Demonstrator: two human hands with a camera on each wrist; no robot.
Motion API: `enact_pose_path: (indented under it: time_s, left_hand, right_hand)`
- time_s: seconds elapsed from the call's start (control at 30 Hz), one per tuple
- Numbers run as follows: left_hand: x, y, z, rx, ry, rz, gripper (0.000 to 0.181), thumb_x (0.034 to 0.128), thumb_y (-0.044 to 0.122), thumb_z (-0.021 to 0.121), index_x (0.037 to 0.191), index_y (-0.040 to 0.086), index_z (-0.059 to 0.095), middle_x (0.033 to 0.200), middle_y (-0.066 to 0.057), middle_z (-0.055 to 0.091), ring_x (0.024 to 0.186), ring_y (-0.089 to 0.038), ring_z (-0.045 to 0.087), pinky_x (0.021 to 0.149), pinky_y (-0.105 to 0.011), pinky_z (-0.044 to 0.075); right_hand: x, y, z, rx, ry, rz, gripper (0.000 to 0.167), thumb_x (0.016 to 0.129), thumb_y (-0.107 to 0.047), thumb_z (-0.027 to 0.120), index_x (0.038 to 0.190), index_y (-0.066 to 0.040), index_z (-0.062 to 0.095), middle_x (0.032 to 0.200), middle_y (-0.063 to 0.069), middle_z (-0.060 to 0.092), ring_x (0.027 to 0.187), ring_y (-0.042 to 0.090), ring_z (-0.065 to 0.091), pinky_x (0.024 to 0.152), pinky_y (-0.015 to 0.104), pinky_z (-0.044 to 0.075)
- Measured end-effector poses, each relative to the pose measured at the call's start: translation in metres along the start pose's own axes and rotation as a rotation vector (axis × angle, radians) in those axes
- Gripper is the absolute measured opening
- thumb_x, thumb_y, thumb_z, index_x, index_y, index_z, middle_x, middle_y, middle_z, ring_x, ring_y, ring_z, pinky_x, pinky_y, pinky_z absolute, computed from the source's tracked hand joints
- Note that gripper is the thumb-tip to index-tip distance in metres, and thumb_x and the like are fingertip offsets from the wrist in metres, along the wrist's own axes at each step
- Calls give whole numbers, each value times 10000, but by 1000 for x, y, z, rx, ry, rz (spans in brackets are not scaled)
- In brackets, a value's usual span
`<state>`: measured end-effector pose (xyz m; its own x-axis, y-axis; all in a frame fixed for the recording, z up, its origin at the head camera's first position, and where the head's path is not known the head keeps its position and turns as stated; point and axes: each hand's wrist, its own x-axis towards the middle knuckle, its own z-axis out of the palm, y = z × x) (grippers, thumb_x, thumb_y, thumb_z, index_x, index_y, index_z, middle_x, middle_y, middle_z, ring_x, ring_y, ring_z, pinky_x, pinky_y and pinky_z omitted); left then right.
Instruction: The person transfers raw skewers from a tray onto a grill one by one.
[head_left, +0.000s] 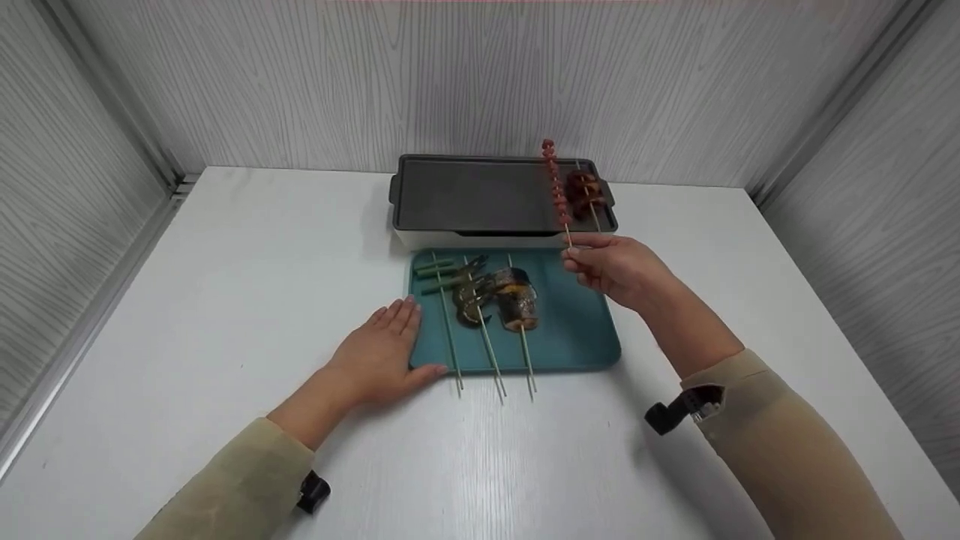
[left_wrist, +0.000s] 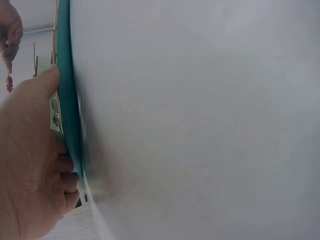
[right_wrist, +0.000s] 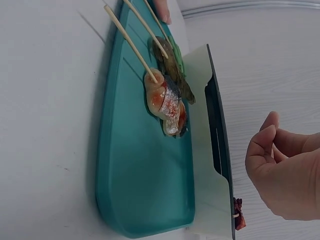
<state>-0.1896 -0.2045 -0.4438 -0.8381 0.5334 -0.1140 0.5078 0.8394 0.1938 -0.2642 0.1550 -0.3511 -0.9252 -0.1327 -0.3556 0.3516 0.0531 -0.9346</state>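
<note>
My right hand (head_left: 622, 270) pinches the bare stick end of a skewer of small red pieces (head_left: 556, 184), raised over the right part of a black griddle (head_left: 472, 195). In the right wrist view the thumb and index finger (right_wrist: 267, 135) meet, but the skewer hardly shows there. My left hand (head_left: 379, 352) rests against the left edge of a teal tray (head_left: 574, 337), its fingers extended along the side and its thumb at the front corner. On the tray lie a green vegetable skewer (head_left: 442, 285), a shrimp skewer (head_left: 469, 307) and a fish skewer (head_left: 517, 304).
A dark red-brown skewer (head_left: 583, 196) lies on the griddle's right end. The griddle stands directly behind the tray on a white table (head_left: 300, 225). Stick ends overhang the tray's front edge. Grey wood-grain panels (head_left: 480, 82) stand behind and at both sides.
</note>
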Motion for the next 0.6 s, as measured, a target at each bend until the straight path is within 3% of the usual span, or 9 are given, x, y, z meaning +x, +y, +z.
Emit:
enact_pose_path:
  time_s: [0.27, 0.6]
  left_hand:
    - [-1, -1, 2, -9, 6, 6, 1002, 1060, 677, 437, 1624, -127, 237, 1714, -297, 171, 1599, -429, 171, 1292, -541, 183]
    - [0, -1, 1, -9, 8, 9, 1014, 1055, 691, 436, 1627, -122, 235, 1717, -293, 164, 1599, -430, 171, 1293, -540, 180]
  right_hand:
    - [17, 4, -1, 41, -16, -1, 418, 1097, -78, 586, 1497, 35, 539, 1019, 43, 712, 901, 128, 648, 775, 220, 532]
    - [34, 3, 2, 62, 28, 43, 446, 1100, -66, 571, 1527, 45, 507, 1162, 104, 668, 923, 127, 633, 783, 216, 530]
